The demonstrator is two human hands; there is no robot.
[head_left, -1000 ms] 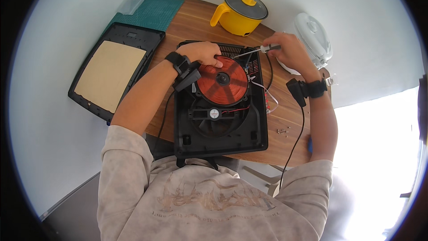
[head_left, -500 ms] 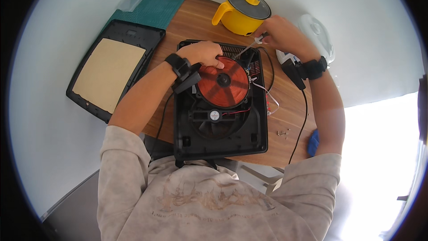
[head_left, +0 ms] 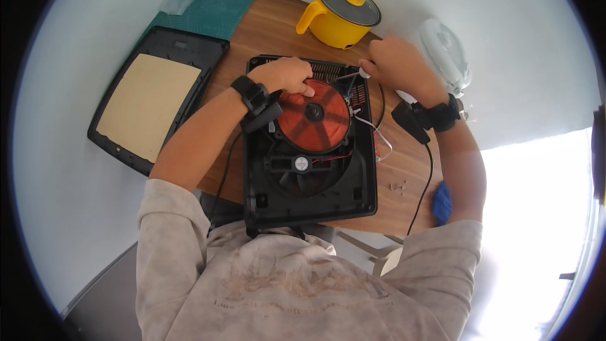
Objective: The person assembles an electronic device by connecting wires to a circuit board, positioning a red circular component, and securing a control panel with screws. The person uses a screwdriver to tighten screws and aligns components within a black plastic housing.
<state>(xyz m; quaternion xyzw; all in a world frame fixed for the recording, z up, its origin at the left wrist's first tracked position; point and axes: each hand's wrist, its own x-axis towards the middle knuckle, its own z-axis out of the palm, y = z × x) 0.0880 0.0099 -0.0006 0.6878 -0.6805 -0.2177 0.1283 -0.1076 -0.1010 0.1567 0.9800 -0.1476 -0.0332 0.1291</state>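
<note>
Wooden table (head_left: 271,28); black casing (head_left: 303,209) holds red coil (head_left: 319,126), pinched by left hand (head_left: 283,76); right hand (head_left: 399,66) grips screwdriver (head_left: 363,73)

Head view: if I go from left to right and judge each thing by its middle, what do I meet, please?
Black panel carrying a beige sheet → left hand → round red coil → right hand → white appliance.

Yellow pot (head_left: 333,30) with grey lid (head_left: 338,7), standing on a wood-grain tabletop (head_left: 268,31). Left of the pot: green cutting mat (head_left: 218,16); beyond it, clear plastic bag (head_left: 180,0). Right of the pot: white lidded appliance (head_left: 449,57). Well below, rightward: blue item (head_left: 442,204), partly hidden.
</note>
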